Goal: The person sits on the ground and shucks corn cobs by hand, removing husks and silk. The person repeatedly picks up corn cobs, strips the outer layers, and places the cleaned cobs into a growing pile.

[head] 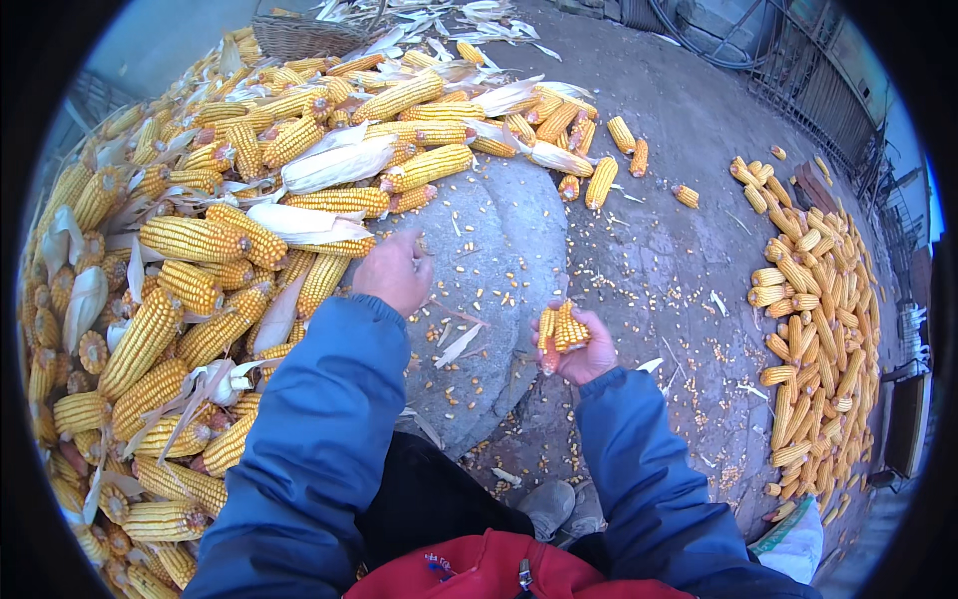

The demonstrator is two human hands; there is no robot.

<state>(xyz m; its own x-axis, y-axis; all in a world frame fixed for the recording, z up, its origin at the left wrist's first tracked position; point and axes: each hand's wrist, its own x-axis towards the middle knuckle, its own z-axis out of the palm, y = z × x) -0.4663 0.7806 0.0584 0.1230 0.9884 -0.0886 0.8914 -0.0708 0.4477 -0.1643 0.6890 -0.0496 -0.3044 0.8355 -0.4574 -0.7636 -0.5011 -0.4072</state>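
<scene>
My right hand (584, 348) is closed around a corn cob (570, 329) that is short or broken, with yellow kernels and a bare reddish stretch. Over the left edge of a large flat grey stone (479, 277) is my left hand (395, 271), its fingers curled; whether anything lies inside them cannot be told. Beside it, a large heap of husked yellow corn cobs (191, 239) fills the left, with pale husks (340, 165) among them. Loose kernels and a dry husk strip (458, 346) lie on the stone.
A second pile of cobs (823, 329) lies on the ground at the right, with a white sack (793, 543) below it. A wicker basket (307, 37) stands behind the left heap. Scattered cobs (601, 183) and kernels dot the ground; metal fencing (808, 82) stands at the upper right.
</scene>
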